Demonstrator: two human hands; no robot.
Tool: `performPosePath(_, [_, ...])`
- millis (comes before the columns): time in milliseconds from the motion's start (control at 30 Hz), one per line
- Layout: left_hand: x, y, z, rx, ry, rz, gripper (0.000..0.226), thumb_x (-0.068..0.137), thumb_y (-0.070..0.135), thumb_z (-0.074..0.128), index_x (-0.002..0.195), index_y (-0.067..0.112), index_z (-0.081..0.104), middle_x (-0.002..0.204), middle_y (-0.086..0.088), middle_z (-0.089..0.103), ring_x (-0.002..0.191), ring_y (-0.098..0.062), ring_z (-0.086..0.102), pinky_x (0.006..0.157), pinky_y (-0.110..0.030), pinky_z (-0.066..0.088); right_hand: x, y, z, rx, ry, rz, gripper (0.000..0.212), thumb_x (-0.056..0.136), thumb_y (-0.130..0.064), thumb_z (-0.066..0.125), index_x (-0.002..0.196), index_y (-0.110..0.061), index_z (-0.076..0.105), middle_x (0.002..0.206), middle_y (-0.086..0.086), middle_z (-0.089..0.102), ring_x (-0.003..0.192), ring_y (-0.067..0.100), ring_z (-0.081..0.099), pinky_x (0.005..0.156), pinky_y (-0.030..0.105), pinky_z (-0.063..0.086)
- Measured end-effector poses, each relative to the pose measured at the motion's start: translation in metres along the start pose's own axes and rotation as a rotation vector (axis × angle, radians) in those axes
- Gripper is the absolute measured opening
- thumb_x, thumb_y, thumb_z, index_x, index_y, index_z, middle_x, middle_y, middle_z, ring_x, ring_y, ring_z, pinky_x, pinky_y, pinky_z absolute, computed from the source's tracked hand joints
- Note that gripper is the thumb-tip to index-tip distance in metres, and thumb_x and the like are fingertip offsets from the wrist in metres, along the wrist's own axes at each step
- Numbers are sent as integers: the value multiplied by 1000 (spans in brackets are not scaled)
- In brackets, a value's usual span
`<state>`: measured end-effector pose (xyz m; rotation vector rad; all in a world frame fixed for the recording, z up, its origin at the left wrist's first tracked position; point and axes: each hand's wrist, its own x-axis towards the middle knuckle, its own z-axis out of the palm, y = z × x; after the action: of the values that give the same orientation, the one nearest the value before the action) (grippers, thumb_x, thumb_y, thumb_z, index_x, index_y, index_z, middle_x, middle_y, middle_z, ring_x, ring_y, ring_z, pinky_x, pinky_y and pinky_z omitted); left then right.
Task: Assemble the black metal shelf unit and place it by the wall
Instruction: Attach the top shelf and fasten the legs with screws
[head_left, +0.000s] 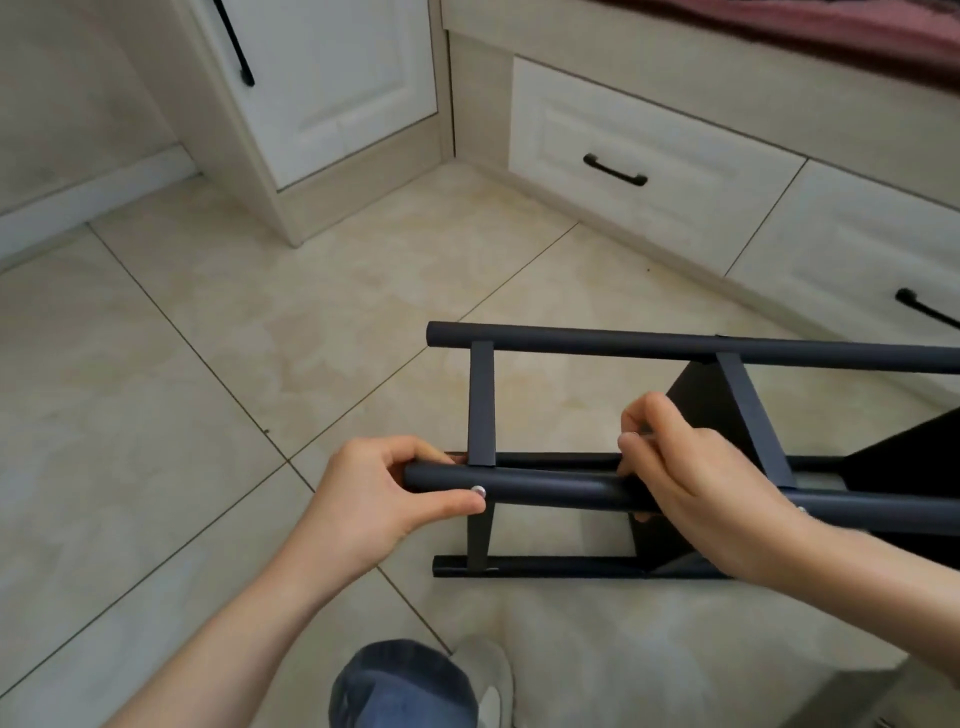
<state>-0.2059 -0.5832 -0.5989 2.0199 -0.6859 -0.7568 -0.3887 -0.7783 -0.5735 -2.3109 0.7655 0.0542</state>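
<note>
Shelf unit (675, 345): matte black round tubes (571, 491), flat crossbars (481, 405), left hand (384, 488) gripping.

Bare left hand (395, 493) & right hand (701, 483), blue jeans (400, 686), lt grey shoe (491, 680).

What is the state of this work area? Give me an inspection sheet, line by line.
surface: pale tiled floor, dark grout lines.
job's things: black shelf frame lying on the floor; silver screw in the near tube.
clutter: nothing seen.
grips: left hand holds the near tube's end, thumb by the screw; right hand curls over the same tube further along, thumb beneath.
cables: nothing seen.
surroundings: white cabinet, drawers with black handles, red cloth above; the person's knee and shoe at the bottom edge.
</note>
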Motion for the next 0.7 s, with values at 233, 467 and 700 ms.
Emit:
performPosePath(233, [8,3,-15,470,-287,173,37,76,74,54,89,39,54,71,9,58,63,-11,49,59,-29,39,29,-32,12,134,-169,-271,5,99,-32,50,96,-28,51,88,-6,65,77,10,60,70,25,50])
performPosePath(467, [25,5,-20,540,-432,194,48,72,80,48,90,36,44,71,5,56,61,-13,49,57,-35,39,52,-41,27,25,-247,-475,5,103,-25,44,98,-23,45,74,-4,58,71,18,50,58,26,41])
performPosePath(700, [24,6,-15,384,-477,148,32,76,63,65,87,39,46,77,10,68,58,-12,66,61,-39,55,50,-41,29,6,-224,-555,4,100,-33,39,98,-30,37,63,-8,49,65,18,46,53,30,38])
